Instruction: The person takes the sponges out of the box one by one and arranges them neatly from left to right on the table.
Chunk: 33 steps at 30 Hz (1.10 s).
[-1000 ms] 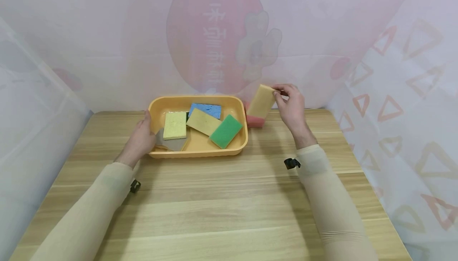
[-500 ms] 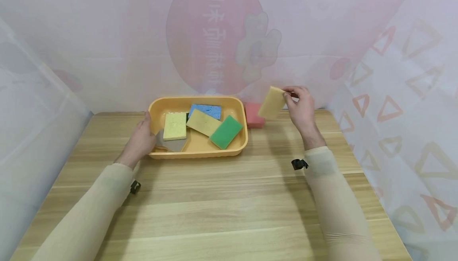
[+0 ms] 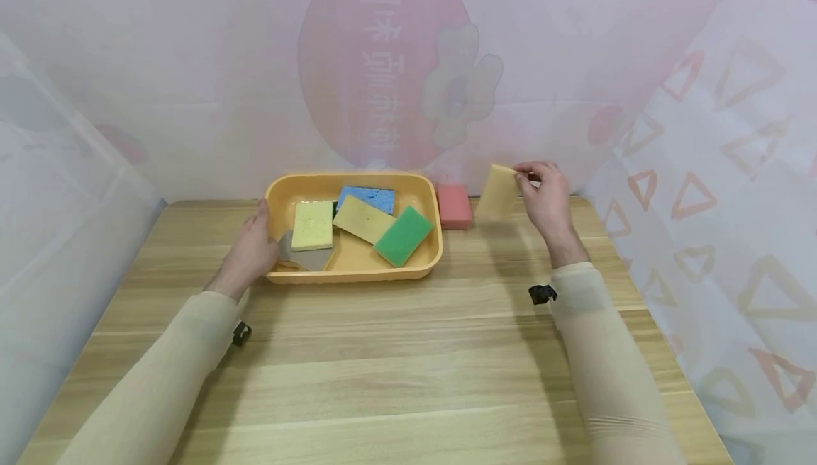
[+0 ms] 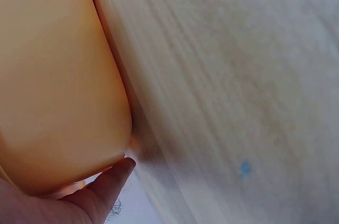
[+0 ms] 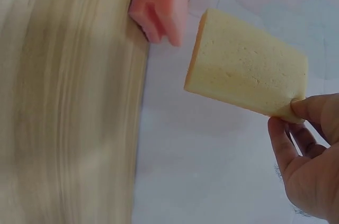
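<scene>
In the head view my right hand (image 3: 547,199) is right of the tray, at the table's back. Its thumb and fingers pinch one end of a thin pale-yellow sponge (image 3: 498,193), which hangs tilted in the air. The right wrist view shows the pores of this sponge (image 5: 249,57) and the grip at its corner. My left hand (image 3: 251,244) holds the left end of a yellow-orange plastic tray (image 3: 354,276). Inside lie a light-yellow sponge (image 3: 313,225), a blue sponge (image 3: 376,198), a tan sponge (image 3: 360,217), a green sponge (image 3: 403,237) and a grey piece (image 3: 313,259).
A pink sponge (image 3: 454,206) with a notch in its end stands against the tray's right side. The wood-grain table (image 3: 396,366) stretches toward me. A printed cloth wall (image 3: 255,96) rises right behind the tray, with more cloth on both sides.
My right hand has moved right and slightly down with the pale-yellow sponge, away from the pink sponge, which now shows fully. My left hand and the tray have stayed put.
</scene>
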Tool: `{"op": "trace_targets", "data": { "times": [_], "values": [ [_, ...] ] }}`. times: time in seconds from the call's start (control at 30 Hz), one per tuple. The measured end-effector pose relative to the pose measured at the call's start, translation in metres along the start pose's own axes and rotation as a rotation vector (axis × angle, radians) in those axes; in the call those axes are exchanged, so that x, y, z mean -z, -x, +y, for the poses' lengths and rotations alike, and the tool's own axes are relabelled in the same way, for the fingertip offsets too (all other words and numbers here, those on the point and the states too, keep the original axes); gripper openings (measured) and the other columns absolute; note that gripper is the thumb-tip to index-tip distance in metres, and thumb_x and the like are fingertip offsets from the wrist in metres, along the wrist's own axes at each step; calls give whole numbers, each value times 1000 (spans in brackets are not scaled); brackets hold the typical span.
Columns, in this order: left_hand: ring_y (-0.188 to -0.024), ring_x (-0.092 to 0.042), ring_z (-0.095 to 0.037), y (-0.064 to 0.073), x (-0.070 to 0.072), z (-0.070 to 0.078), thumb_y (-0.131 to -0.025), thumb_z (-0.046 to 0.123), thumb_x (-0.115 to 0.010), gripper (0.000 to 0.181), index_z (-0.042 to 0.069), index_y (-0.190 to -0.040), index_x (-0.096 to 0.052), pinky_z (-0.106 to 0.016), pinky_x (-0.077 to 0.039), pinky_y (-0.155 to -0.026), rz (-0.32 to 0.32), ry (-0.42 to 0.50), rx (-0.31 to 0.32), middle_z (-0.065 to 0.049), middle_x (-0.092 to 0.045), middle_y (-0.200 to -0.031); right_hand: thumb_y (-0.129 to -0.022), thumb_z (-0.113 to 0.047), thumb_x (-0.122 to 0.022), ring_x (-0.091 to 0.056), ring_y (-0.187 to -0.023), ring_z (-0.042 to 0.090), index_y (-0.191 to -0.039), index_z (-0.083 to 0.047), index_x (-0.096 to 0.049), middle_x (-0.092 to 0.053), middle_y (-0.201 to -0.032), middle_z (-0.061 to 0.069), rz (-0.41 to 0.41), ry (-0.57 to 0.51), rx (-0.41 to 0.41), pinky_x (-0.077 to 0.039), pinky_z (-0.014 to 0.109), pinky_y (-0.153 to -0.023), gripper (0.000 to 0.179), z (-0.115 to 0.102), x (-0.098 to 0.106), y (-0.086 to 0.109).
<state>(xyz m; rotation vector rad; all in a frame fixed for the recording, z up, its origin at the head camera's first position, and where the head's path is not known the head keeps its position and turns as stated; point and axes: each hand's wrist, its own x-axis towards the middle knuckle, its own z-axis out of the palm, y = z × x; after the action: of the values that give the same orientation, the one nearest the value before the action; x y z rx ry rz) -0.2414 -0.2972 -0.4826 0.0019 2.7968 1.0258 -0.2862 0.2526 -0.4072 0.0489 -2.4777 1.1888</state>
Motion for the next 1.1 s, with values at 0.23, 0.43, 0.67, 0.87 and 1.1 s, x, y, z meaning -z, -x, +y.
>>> {"op": "trace_targets", "data": {
  "times": [0.23, 0.43, 0.67, 0.87, 1.1],
  "values": [
    [-177, -18, -64, 0, -1, 1, -110, -4, -42, 101, 9, -180, 28, -80, -24, -143, 0, 4, 8, -41, -7, -191, -118, -9, -65, -74, -133, 45, -137, 2, -83, -74, -144, 27, -70, 89, -32, -60, 26, -95, 28, 15, 3, 0],
    [-177, -16, -64, 0, -2, 3, -110, -4, -43, 101, 10, -180, 28, -80, -20, -144, 4, 12, 1, -40, -5, -192, -120, -10, -63, -72, -134, 46, -140, 2, -80, -71, -151, 28, -166, 125, -84, -65, 52, -105, 29, 22, 2, -2],
    [-177, -16, -65, 3, -2, 3, -110, -5, -43, 101, 9, -181, 27, -80, -18, -144, 6, 4, 8, -41, -5, -191, -120, -9, -61, -75, -132, 46, -140, 4, -80, -72, -148, 28, -255, 135, -116, -66, 52, -105, 30, 30, -4, -4],
    [-176, -18, -65, 2, -2, 3, -110, -4, -44, 100, 9, -181, 27, -81, -21, -143, 6, -2, 11, -42, -8, -190, -119, -8, -61, -75, -125, 43, -138, 4, -81, -75, -143, 29, -269, 164, -101, -63, 49, -100, 29, 35, -10, -11],
    [-176, -19, -65, 2, -1, 3, -110, -4, -43, 100, 8, -181, 26, -81, -20, -144, 8, 0, 8, -43, -9, -190, -119, -6, -61, -74, -126, 44, -137, 4, -81, -75, -144, 28, -290, 204, -115, -65, 53, -102, 29, 40, -23, -18]
  ]
}}
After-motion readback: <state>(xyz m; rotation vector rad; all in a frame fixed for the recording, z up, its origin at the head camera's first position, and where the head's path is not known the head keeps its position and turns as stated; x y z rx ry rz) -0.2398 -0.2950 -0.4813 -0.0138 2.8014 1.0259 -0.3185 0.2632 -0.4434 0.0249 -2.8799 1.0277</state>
